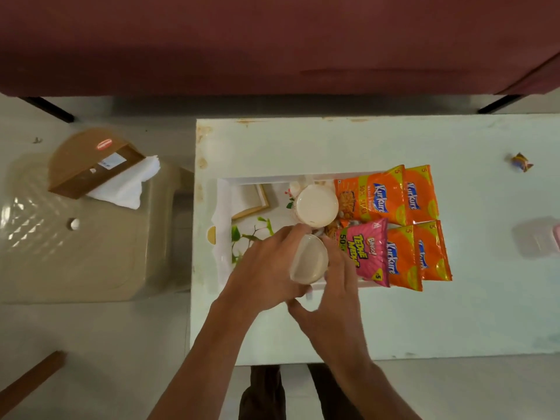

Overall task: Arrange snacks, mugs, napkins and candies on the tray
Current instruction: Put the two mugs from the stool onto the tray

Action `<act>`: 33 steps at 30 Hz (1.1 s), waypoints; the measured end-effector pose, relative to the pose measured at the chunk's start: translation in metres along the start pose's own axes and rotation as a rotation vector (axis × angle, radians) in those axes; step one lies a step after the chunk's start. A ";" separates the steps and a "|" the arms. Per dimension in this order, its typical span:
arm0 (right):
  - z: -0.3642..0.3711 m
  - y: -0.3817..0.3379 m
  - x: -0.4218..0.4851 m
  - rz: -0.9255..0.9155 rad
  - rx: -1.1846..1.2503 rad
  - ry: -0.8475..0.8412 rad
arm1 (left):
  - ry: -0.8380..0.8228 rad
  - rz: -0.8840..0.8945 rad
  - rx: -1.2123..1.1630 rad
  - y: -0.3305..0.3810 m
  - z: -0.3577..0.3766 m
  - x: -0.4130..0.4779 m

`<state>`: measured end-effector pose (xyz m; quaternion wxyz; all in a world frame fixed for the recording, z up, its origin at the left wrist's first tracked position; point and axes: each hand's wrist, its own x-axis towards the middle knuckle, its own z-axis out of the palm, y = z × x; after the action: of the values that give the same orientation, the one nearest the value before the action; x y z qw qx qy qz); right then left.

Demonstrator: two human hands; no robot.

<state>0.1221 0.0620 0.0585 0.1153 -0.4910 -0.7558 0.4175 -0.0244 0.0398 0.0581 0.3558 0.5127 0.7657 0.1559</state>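
Between the fingers (pixel 298 230) of the left hand (pixel 266 268) and those of the right hand (pixel 336 298) sits a cream mug (pixel 309 259). Both hands are curled round its sides, over the near edge of the floral tray (pixel 225 189). Just beyond the fingers a second mug (pixel 316 206) stands on the tray. Right of the fingers lie a pink Bingo packet (pixel 363 253) and four orange Kurkure packets (pixel 375 198).

The cream mug is probably ceramic: stiff, fairly heavy, smooth and easily chipped. A wrap round the body suits it, and it should be set down clear of its neighbour.

Well left of the fingers, napkins (pixel 127 183) spill from a brown holder (pixel 88 165) on a plastic stool (pixel 75 253). Far right of them, a candy (pixel 521 162) lies on the table (pixel 454 313).
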 end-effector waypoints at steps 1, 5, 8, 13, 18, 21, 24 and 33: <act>0.005 0.001 0.002 -0.007 -0.018 0.044 | -0.002 -0.008 -0.003 0.002 0.001 0.001; 0.014 0.010 0.012 -0.045 -0.166 0.122 | 0.007 -0.032 -0.028 0.008 0.005 0.002; 0.017 0.017 0.013 -0.048 -0.227 0.122 | -0.009 -0.021 -0.009 0.010 0.007 0.005; 0.016 0.025 0.009 -0.071 -0.243 0.167 | -0.039 -0.019 -0.061 0.011 0.016 0.006; 0.014 0.029 0.008 -0.031 -0.230 0.196 | 0.049 -0.179 -0.460 0.001 0.015 0.000; 0.013 0.029 0.014 -0.024 -0.241 0.204 | 0.173 -0.288 -0.627 -0.002 0.018 -0.002; 0.017 0.030 0.018 -0.029 -0.254 0.211 | 0.273 -0.381 -0.665 -0.001 0.024 -0.003; 0.022 0.035 0.028 -0.012 -0.302 0.228 | 0.382 -0.429 -0.660 0.000 0.040 0.002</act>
<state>0.1178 0.0801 0.0118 0.1278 -0.5424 -0.7949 0.2400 0.0038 0.0371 0.0292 0.3767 0.1629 0.8161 0.4069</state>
